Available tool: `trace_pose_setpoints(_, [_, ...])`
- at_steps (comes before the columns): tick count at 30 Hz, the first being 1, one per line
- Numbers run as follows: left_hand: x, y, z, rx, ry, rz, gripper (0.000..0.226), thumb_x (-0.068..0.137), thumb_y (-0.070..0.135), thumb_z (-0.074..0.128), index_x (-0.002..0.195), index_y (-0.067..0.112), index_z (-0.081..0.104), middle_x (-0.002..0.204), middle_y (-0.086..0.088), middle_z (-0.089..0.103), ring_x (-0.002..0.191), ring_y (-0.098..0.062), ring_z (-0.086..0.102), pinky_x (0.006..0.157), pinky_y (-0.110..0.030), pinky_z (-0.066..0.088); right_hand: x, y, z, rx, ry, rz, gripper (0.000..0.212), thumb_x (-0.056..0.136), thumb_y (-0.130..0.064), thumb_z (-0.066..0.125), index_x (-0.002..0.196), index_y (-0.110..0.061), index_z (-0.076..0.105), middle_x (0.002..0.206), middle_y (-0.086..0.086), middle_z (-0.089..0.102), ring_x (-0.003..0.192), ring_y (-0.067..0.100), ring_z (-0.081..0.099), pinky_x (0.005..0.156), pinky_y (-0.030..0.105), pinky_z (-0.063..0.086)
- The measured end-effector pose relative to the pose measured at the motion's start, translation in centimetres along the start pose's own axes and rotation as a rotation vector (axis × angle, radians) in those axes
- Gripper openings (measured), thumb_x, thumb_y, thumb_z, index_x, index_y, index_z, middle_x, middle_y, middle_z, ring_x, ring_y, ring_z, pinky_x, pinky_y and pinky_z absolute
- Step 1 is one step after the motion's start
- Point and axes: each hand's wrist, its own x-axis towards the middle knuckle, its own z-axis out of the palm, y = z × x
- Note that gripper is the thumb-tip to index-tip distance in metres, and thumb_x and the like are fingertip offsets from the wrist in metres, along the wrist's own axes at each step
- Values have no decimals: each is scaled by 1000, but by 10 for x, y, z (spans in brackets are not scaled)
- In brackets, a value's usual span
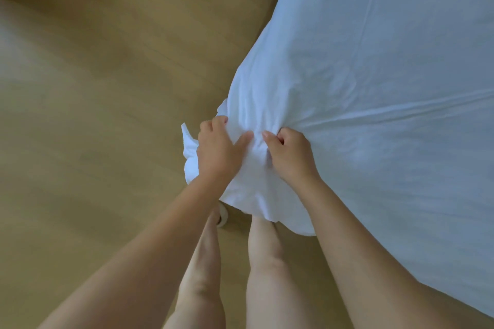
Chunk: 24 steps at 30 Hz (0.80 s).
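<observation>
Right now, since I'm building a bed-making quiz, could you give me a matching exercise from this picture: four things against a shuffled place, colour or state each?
Things:
1. left hand
2. right hand
3. sheet
4. floor

Descriptions:
a. tan wood
b. white, bunched at one corner
c. grips the bunched corner on the floor side
d. grips the bunched corner on the bed side

Pairs: 1-c; 2-d; 3-b; 4-a
</observation>
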Motion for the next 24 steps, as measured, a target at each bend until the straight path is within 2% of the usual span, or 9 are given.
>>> trace_pose_setpoints(4, [2,9,-3,58,126,54,18,94,32,53,100,16,58,101,5,40,105,-21,46,87,-36,39,-10,-2,-5,46,40,-43,50,91,-28,59,52,-17,29,45,-6,31,45,10,28,44,21,25])
trace_pose_setpoints(10, [6,32,0,11,-14,-3,36,88,53,50,95,19,58,99,6,42,95,-15,43,79,-29,34,-20,-13,-18,179,-31,-73,42,91,-20,56,56,-10,33,53,7,36,53,19,36,53,29,32])
trace_pose_setpoints(12, [8,43,0,-105,-84,18,38,88,51,51,72,16,49,76,5,44,73,-17,42,66,-30,35,-26,-10,-30,229,-31,-127,42,90,-17,55,56,-12,29,52,4,33,52,18,36,52,29,32])
trace_pose_setpoints(14, [7,55,0,-123,-165,68,37,92,38,51,65,16,40,60,6,41,59,-16,38,57,-29,32,-35,-7,-44,252,-30,-159,45,90,-18,54,57,-12,25,51,-1,29,52,17,37,49,28,30])
trace_pose_setpoints(18, [1,79,1,-109,-245,106,28,92,24,45,66,16,40,62,4,46,56,-14,38,56,-28,32,-42,-13,-60,237,-45,-185,43,91,-18,53,60,-4,27,53,8,34,52,15,34,50,29,28])
trace_pose_setpoints(20, [1,86,1,-157,-218,52,36,93,39,46,67,15,39,66,1,48,60,-18,42,61,-32,37,-46,-17,-68,257,-30,-210,43,91,-18,53,60,-3,27,53,16,34,51,15,33,48,29,27])
trace_pose_setpoints(22, [3,89,1,-135,-196,-18,43,85,57,50,73,17,45,80,-2,59,75,-23,55,73,-36,46,-52,-17,-77,302,-12,-227,43,90,-22,54,61,-1,30,55,24,38,51,19,34,48,30,29])
trace_pose_setpoints(23, [4,90,1,-101,-202,-33,45,81,62,52,75,17,48,85,-5,62,79,-25,60,74,-36,48,-55,-16,-81,332,-1,-219,43,89,-24,53,61,-1,30,56,25,38,51,21,34,47,31,29])
trace_pose_setpoints(24, [4,93,2,-61,-218,-40,49,81,63,52,78,15,52,77,3,53,76,-27,61,68,-34,47,-57,-16,-84,358,7,-205,43,88,-25,53,62,-1,30,57,26,37,51,22,35,47,33,30])
